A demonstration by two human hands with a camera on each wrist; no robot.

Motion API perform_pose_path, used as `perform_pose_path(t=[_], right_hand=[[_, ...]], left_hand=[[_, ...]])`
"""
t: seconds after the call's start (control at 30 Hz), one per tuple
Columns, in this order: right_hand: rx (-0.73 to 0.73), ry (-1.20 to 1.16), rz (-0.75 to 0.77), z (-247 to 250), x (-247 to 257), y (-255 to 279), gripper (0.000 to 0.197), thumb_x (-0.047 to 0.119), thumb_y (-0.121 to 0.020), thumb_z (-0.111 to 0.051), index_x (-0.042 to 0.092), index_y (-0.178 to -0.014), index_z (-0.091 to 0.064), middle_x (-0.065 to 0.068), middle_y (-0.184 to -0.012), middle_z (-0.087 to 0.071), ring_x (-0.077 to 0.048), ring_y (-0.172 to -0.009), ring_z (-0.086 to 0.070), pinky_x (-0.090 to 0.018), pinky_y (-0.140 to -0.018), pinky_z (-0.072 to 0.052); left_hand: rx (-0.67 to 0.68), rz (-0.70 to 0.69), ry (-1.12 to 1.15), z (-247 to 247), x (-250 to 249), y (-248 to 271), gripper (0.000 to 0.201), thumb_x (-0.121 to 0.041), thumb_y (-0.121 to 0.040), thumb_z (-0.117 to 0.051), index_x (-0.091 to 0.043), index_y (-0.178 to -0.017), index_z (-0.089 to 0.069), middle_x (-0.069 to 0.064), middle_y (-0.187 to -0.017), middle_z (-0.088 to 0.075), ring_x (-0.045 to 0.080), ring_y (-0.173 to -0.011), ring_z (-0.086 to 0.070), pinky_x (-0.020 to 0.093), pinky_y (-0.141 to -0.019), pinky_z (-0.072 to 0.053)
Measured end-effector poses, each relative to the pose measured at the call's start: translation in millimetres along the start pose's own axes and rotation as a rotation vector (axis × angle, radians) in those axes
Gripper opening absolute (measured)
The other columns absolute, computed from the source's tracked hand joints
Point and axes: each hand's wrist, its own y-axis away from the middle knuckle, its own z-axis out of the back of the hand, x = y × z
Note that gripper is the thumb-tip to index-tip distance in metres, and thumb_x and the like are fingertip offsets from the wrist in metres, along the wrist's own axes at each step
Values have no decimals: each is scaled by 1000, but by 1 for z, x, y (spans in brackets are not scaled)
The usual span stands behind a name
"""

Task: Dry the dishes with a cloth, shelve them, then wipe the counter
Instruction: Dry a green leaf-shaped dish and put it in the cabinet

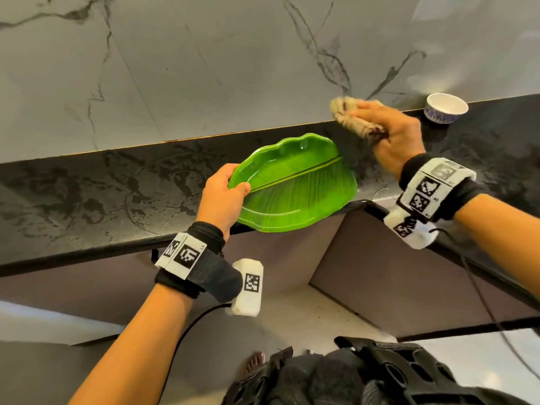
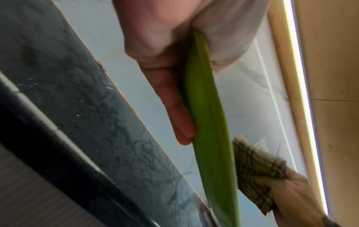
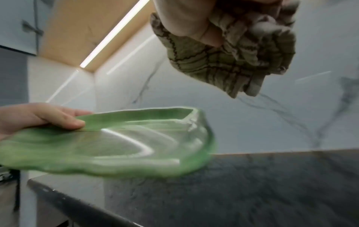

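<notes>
A green leaf-shaped plate [image 1: 295, 185] is held above the black counter's inner corner, tilted with its top face towards me. My left hand [image 1: 222, 194] grips its left rim, thumb on top and fingers underneath. Seen edge-on in the left wrist view, the plate [image 2: 207, 122] runs between thumb and fingers [image 2: 174, 110]. My right hand [image 1: 388, 133] holds a bunched beige checked cloth [image 1: 347, 112], raised above and to the right of the plate, apart from it. From the right wrist the cloth [image 3: 233, 61] hangs over the plate [image 3: 116, 145].
A small white bowl with a blue pattern [image 1: 445, 108] stands on the black counter [image 1: 87, 200] at the far right, by the marble wall [image 1: 204, 68]. The counter is wet, with streaks and drops. It turns a corner below the plate; floor lies underneath.
</notes>
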Motion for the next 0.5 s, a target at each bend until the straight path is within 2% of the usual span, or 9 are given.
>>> perform_pose_path(t=[0.03,0.1,0.13,0.2,0.27,0.3,0.4,0.43,0.5], right_hand=[[-24,-4,23,-5,10,-3,25,12,-89,-61,6,-112,-68,-10,-119,-65,-27,-112,-61,-35,-102,-44],[51,132,169,-20,28,-1,29,1,-88,-52,5,-113,-67,-13,-117,-65,-33,-107,-61,-46,-98,-46],[126,244,241,-30,33,4,40,-4,-82,-40,3,-111,-67,-18,-115,-65,-39,-105,-61,-50,-98,-45],[301,480,280,-43,33,16,61,4,-65,-27,3,-111,-66,-21,-117,-64,-44,-108,-59,-61,-97,-40],[433,620,212,-46,29,27,67,9,-61,-25,6,-114,-65,-18,-119,-64,-43,-110,-59,-64,-94,-40],[453,656,174,-47,26,32,67,10,-61,-26,6,-115,-64,-17,-120,-64,-42,-110,-59,-64,-92,-42],[373,629,15,-50,33,46,62,6,-63,-39,8,-121,-60,-15,-123,-61,-39,-113,-57,-60,-84,-48],[339,608,-76,-53,37,51,62,4,-65,-45,10,-126,-56,-13,-129,-57,-37,-118,-52,-59,-86,-46],[404,529,-320,-58,47,62,65,5,-75,-49,20,-138,-41,-4,-141,-42,-32,-128,-37,-53,-99,-36]], left_hand=[[12,-18,-19,-3,-2,-1,37,5,-89,-48,-30,-79,-56,2,-82,-58,22,-84,-55,51,-87,-51],[30,-51,-42,-10,-8,-1,35,3,-89,-48,-30,-81,-56,5,-87,-58,23,-84,-56,53,-88,-51],[23,-65,-37,-12,-11,0,34,3,-89,-49,-30,-80,-57,6,-87,-58,23,-84,-55,54,-87,-51],[-8,-95,-17,-13,-13,-1,35,4,-87,-51,-30,-79,-57,4,-83,-57,23,-82,-54,53,-85,-50],[-31,-127,-24,-9,-12,-1,34,5,-85,-52,-29,-81,-57,3,-82,-56,23,-82,-53,51,-84,-50],[-38,-138,-22,-8,-10,-1,33,5,-85,-53,-28,-82,-57,5,-84,-57,23,-82,-54,51,-84,-50],[-70,-136,13,-11,-2,3,32,5,-85,-53,-26,-84,-58,4,-83,-58,23,-83,-55,49,-83,-51],[-86,-127,17,-14,1,4,29,6,-85,-53,-23,-87,-58,1,-80,-57,22,-82,-55,46,-82,-51],[-122,-116,12,-21,6,3,27,6,-84,-54,-20,-91,-57,-4,-76,-55,21,-80,-53,45,-80,-50]])
